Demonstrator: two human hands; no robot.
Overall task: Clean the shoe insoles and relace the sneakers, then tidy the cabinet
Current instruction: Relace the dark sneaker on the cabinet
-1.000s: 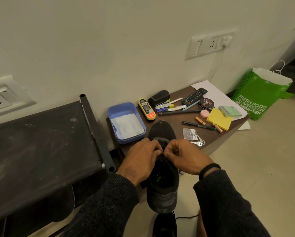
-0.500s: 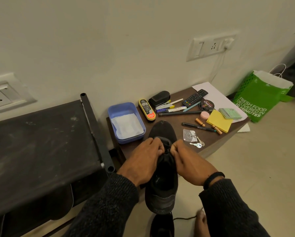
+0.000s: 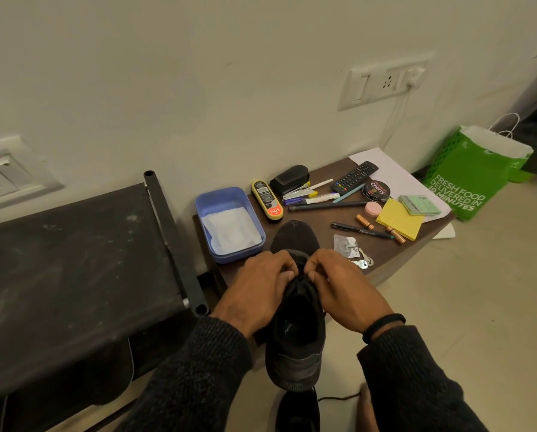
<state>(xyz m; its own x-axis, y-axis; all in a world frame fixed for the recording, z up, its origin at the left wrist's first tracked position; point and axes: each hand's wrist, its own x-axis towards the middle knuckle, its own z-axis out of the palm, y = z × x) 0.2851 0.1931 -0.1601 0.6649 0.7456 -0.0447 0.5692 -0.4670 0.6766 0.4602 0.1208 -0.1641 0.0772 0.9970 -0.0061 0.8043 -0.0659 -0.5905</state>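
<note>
Both hands (image 3: pixel 295 285) pinching black sneaker (image 3: pixel 295 344) tongue

Views: one, head-worn, wide-angle.
Position: above the person's arms, close over the hands (image 3: pixel 304 291) and the shoe (image 3: pixel 295 344).
Facing: forward and down toward the wall (image 3: pixel 198 73), edges curved by the lens.
Near: sleeves and floor at the bottom edge.
Far: table (image 3: pixel 395 260) against the wall, bag (image 3: pixel 473 176) far right.
Left: dark rack (image 3: pixel 67 269).
Shared: no second view.
</note>
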